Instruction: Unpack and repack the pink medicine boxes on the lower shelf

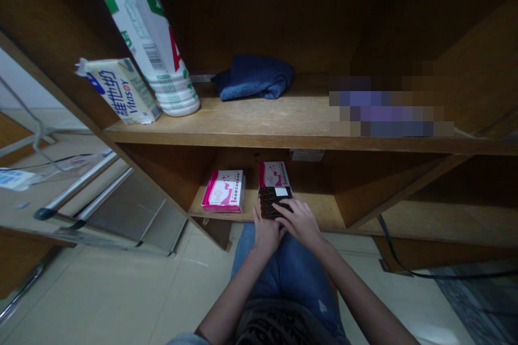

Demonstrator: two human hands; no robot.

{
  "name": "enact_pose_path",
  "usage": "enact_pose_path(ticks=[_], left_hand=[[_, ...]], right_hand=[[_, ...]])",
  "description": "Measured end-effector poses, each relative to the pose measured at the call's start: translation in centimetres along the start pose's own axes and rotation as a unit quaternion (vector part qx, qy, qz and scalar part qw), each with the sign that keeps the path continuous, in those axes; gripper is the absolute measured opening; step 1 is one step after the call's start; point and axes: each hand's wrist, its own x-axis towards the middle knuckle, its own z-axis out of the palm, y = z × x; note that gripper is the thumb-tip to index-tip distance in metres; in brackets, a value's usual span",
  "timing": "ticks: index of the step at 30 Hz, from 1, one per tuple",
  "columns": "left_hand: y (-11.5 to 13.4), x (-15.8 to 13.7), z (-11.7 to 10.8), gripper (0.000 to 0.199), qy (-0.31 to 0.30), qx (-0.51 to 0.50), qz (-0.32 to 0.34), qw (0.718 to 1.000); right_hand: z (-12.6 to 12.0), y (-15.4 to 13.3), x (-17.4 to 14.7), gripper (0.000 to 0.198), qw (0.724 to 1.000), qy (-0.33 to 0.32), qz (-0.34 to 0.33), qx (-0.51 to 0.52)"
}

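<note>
A dark brown, ridged pack of what look like small vials [268, 204] is in front of me at the edge of the lower shelf, with a white label patch on its top. My left hand [265, 234] grips its near left side, fingers partly hidden beneath it. Over its right side lie the fingers of my right hand [300, 220], curled onto the pack. Just behind it rests a pink and white box [273, 173], partly covered by the pack. To the left, a second pink and white box [224, 190] lies flat on the same shelf.
On the upper shelf [243, 124] stand a large white bottle [149, 43] and a Vitasoy carton [121, 90], with a folded blue cloth [256, 77] further right. Something pixelated is at the right. A metal-framed rack [133, 210] stands left; a black cable [404, 264] hangs at right.
</note>
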Motion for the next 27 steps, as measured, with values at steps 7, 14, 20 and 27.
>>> enact_pose_path(ticks=[7, 14, 20, 27], left_hand=[[-0.6, -0.4, 0.7, 0.043, 0.018, -0.017, 0.036, 0.999], [-2.1, -2.4, 1.5, 0.036, 0.079, -0.013, 0.06, 0.995], [-2.1, -2.9, 1.9, 0.035, 0.08, 0.005, 0.055, 0.995], [-2.3, -2.7, 2.0, 0.052, 0.087, 0.016, 0.059, 0.994]], right_hand=[[-0.4, -0.6, 0.4, 0.039, 1.0, -0.011, 0.004, 0.012], [-0.8, -0.1, 0.4, 0.039, 0.999, -0.026, -0.026, -0.013], [-0.2, 0.2, 0.8, 0.033, 1.0, -0.012, -0.016, 0.0], [1.6, 1.3, 2.4, 0.041, 0.997, 0.058, 0.054, -0.01]])
